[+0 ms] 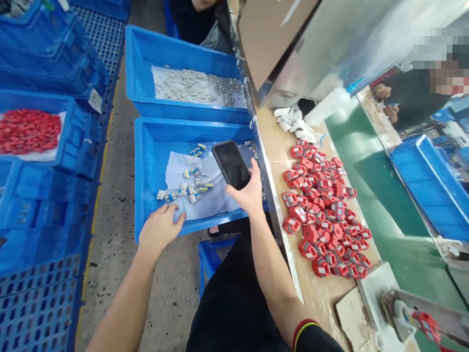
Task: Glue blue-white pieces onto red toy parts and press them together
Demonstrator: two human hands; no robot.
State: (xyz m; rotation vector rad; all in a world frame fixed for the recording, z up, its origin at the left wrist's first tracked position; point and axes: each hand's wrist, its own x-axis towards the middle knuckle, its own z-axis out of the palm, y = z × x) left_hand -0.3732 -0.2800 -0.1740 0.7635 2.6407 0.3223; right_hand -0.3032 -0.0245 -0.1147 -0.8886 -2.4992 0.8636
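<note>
My right hand [251,193] is closed round a black smartphone [231,165], its dark screen facing up, above a blue bin [141,161]. My left hand [161,227] lies palm down across the bin's near rim, its thumb apart from its bent fingers. Close to those fingertips are several small white, blue and yellow toy pieces [194,190], scattered on a crumpled pale sheet [208,203] inside the bin. More of these pieces lie along the bin's right side, partly hidden behind the phone and my right hand.
Many red toy cars [322,210] cover the workbench [273,146] at right, near white gloves [293,122] and a white bottle [328,105]. Another blue bin [137,68] holds small grey parts. At left, a bin of red parts [29,129] stands among stacked crates. A co-worker [410,98] sits across.
</note>
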